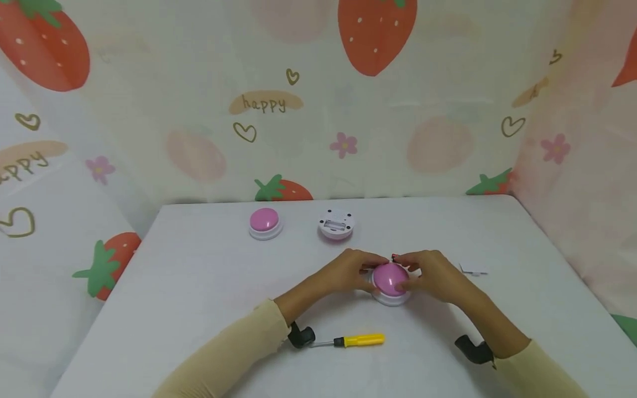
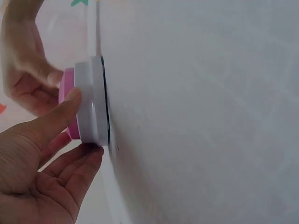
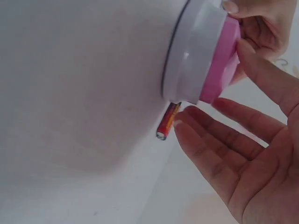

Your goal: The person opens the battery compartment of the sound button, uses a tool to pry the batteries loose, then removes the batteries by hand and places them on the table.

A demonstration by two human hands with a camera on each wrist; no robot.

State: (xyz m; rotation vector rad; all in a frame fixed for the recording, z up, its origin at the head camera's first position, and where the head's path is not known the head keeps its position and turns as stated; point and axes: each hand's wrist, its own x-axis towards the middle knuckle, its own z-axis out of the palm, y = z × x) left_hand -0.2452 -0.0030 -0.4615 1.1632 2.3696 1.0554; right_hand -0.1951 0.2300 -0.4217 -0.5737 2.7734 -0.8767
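Observation:
A round push button with a pink dome and white base sits dome up on the table between both hands. My left hand holds its left side; in the left wrist view the thumb lies at the dome's edge and fingers curl under the white base. My right hand pinches the dome from the right; in the right wrist view the thumb touches the pink dome and the forefinger its edge. A red and orange battery lies beside the base, near the right fingertips.
A yellow-handled screwdriver lies in front of the hands. Toward the back stand another pink button and an upturned one showing its battery compartment. Small white and metal pieces lie to the right.

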